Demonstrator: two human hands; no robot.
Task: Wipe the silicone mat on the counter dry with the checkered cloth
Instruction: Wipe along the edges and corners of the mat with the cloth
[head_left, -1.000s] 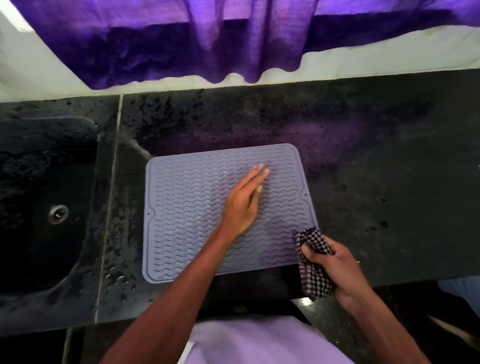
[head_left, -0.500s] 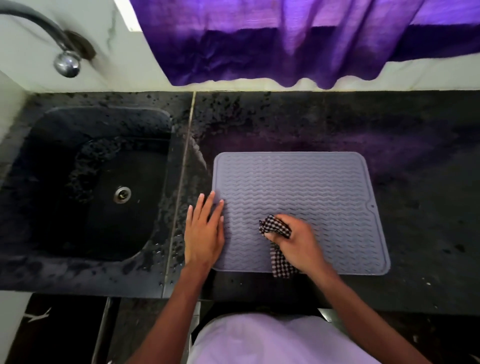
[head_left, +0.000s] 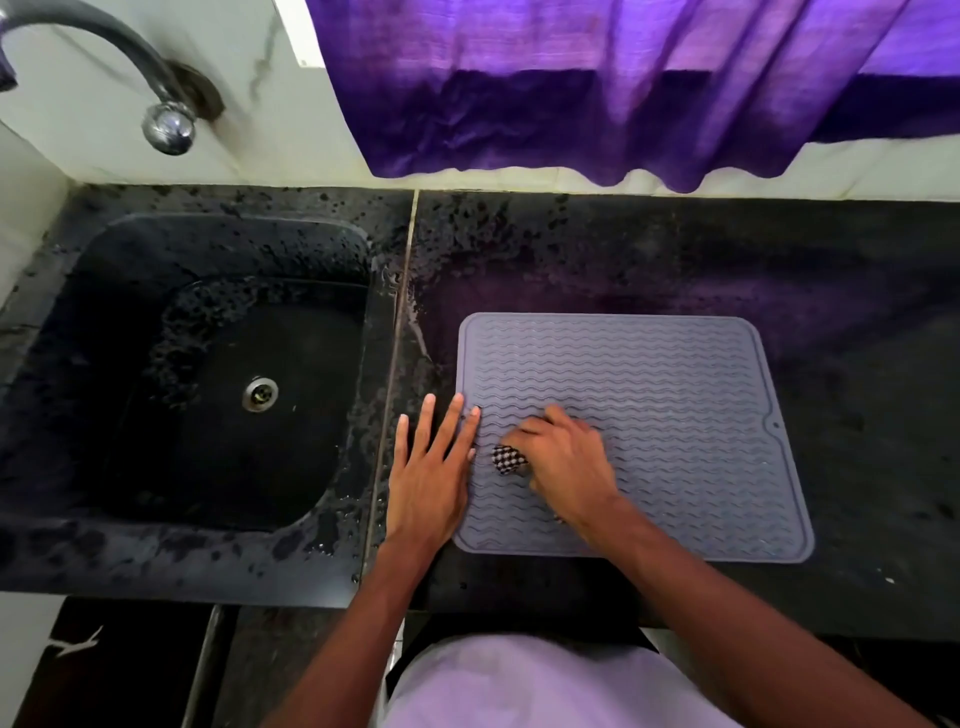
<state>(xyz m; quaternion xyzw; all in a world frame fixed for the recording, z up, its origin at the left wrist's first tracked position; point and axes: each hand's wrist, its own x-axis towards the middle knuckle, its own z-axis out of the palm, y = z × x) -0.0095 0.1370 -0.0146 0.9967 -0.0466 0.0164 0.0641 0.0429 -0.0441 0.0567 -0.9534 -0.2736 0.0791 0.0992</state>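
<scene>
The grey ridged silicone mat (head_left: 649, 415) lies on the black speckled stone counter (head_left: 857, 364), right of the black sunken sink (head_left: 104, 364); the curved metal tap (head_left: 130, 62) stands far left.

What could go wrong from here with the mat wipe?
1. The left hand pins only the silicone mat's left edge; the mat could slide or bunch under strokes.
2. The checkered cloth is balled small under the right hand, so it may miss patches.
3. The counter beside the sink looks wet; the mat's edge could get wet again.
</scene>
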